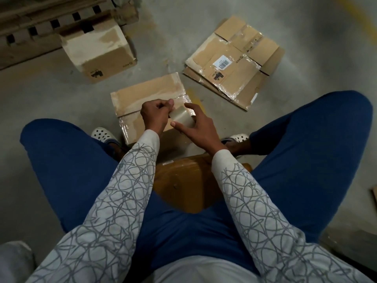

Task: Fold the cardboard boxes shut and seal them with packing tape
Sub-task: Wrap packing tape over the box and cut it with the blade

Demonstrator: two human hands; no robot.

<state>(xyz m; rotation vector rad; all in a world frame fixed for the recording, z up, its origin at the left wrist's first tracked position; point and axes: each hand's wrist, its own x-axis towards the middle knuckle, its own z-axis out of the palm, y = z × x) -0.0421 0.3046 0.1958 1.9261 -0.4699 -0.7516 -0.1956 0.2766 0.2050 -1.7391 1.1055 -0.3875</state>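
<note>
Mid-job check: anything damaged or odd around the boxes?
The upright box by the pallet has its outer paper torn off, leaving pale patches on top. The flattened boxes on the right carry loose, wrinkled old tape. Nothing spilled; the left hand and right hand hold the tape roll over the near box.

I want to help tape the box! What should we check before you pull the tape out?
1. Tape roll gripped in the right hand: ok.
2. Left hand pinching at the roll's edge: ok.
3. Tape end peeled free: cannot tell, the left hand covers it.
4. Box just in front has its flaps folded flat: ok.
5. Box top free of old tape: not ok, crinkled shiny film shows along its edge.
</note>
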